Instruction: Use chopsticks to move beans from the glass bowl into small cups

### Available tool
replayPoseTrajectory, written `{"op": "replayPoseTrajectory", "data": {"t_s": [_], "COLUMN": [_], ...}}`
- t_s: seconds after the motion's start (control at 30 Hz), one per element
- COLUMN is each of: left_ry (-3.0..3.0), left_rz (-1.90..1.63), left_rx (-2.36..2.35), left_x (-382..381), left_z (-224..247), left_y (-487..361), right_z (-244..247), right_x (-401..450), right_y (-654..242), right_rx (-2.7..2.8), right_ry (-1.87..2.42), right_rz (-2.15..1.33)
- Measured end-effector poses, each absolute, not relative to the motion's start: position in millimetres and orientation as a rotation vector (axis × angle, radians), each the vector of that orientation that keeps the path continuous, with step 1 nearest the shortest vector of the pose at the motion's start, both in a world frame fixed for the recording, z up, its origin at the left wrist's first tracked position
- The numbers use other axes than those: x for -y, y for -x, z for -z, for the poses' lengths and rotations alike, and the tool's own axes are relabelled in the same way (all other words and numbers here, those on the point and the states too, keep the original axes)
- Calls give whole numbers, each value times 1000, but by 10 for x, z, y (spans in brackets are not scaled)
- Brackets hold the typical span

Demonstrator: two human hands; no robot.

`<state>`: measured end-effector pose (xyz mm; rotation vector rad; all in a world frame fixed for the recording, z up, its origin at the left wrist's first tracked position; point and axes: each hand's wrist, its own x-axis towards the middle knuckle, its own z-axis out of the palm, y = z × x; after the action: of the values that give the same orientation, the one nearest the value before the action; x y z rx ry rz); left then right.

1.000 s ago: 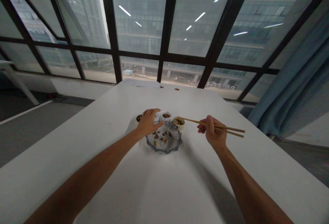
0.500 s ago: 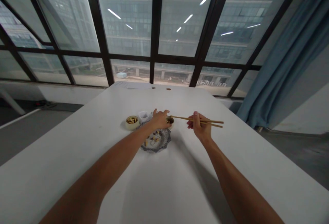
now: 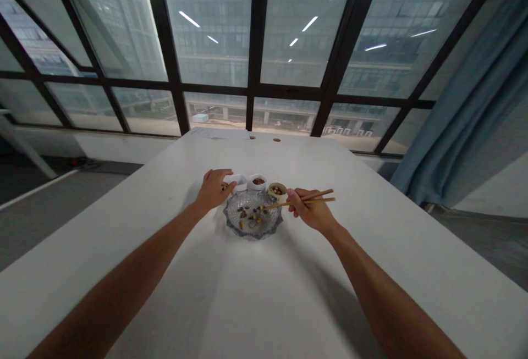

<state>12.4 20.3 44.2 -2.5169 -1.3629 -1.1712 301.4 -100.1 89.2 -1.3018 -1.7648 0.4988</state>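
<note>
In my right hand (image 3: 311,208) is a pair of chopsticks (image 3: 278,205), its tips reaching down among the bits in the glass dish (image 3: 253,233). That dish is clear, with a scalloped rim, and several small dark and yellowish pieces (image 3: 243,214) are scattered inside. My left hand (image 3: 215,187) curls around the small bowl of yellowish pieces (image 3: 224,186) left of the dish; the hand hides most of that bowl. Behind the dish stand a white container (image 3: 238,183), a white cup of brown bits (image 3: 258,182) and a cream bowl (image 3: 277,190) with a few round pieces, close to my right fingers.
The white table (image 3: 173,276) stretches to the window wall. Papers (image 3: 218,133) and two small dark round spots lie at its far edge. A blue curtain (image 3: 449,111) hangs on the right.
My left hand has gone from the right-hand bowl to the left-hand one. The chopsticks have moved left and down, their tips now in the glass dish. The view has shifted slightly.
</note>
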Motion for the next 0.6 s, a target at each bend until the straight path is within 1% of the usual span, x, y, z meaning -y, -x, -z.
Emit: {"op": "replayPoseTrajectory", "data": {"t_s": [0.13,0.3,0.5,0.6], "left_ry": [2437,2414,2437,2452], "left_rz": [1258,1303,1307,1293], "left_rx": [1382,1427,1437,1450], "left_x": [-163,-119,-121,-115], "left_z": [-260,-87,-38,-38], "left_y": [93,129,123,120], "right_z": [-953,-957,-970,-971], "right_x": [1075,1109,1147,1140], "right_y": [-2911,-2849,-2782,-2797], "right_rx": [1883,2002,2138,2132], "right_ry": [1315,1283,1216,1251], "right_rz": [-366,-324,-279,-298]}}
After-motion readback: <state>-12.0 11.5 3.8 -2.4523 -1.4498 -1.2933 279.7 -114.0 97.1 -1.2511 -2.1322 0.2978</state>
